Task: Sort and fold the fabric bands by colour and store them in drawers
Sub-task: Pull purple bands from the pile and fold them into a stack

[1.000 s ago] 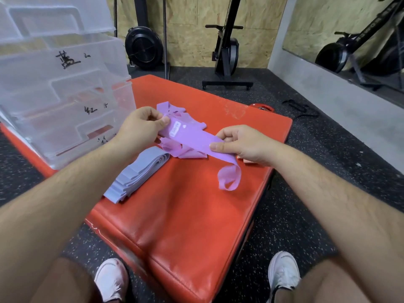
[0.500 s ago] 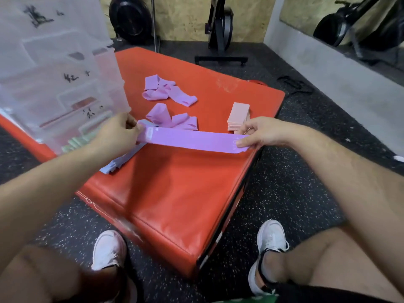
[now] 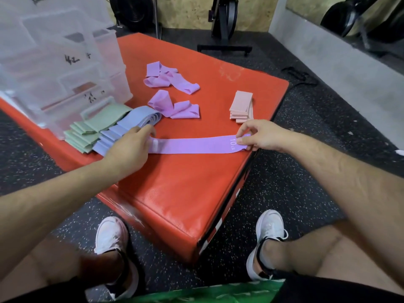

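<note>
On the red mat (image 3: 175, 193), toward its front: one purple band (image 3: 192, 145) lies flat, long axis left–right, its "10 LB" end at the mat's right edge. That end is pinched by the right hand (image 3: 258, 136). The other end is covered by the left hand (image 3: 129, 147), grip not discernible. Behind: two loose purple clumps (image 3: 172, 80), one pink stack (image 3: 241, 106), one blue stack (image 3: 126, 127), one green stack (image 3: 94, 130), one clear drawer unit (image 3: 65, 62). Bare mat runs toward the near corner.

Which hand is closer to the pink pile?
Right. The right hand is just in front of the pink pile, pinching the purple band; the left hand is across at the blue pile.
</note>
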